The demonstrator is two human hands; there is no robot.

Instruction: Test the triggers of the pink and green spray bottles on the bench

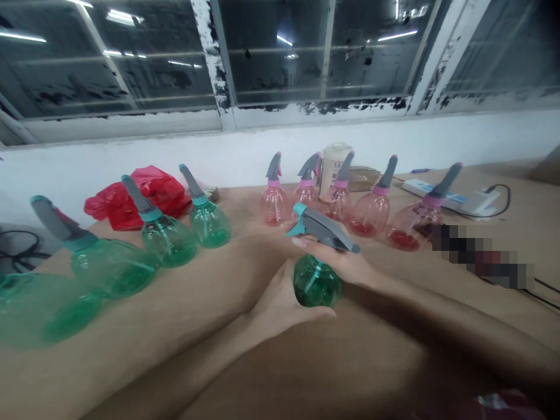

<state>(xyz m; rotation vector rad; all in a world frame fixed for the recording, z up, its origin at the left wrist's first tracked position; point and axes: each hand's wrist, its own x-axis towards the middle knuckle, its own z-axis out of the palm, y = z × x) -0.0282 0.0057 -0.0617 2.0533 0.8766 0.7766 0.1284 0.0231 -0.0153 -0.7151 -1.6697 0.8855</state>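
A green spray bottle with some liquid low inside stands between my hands at the middle of the table. Around its left side and front curls my left hand, thumb along the near side. My right hand closes round the neck, just under the grey spray head, whose turquoise nozzle points left. Part of the neck is hidden by the right fingers. Behind the hands, several pink spray bottles stand in a row. To the left are several more green spray bottles.
A red plastic bag lies at the back left. Behind the pink bottles stands a paper cup. A white power strip with a plugged-in cable sits at the right, near a pixelated dark object. Windows rise beyond the table.
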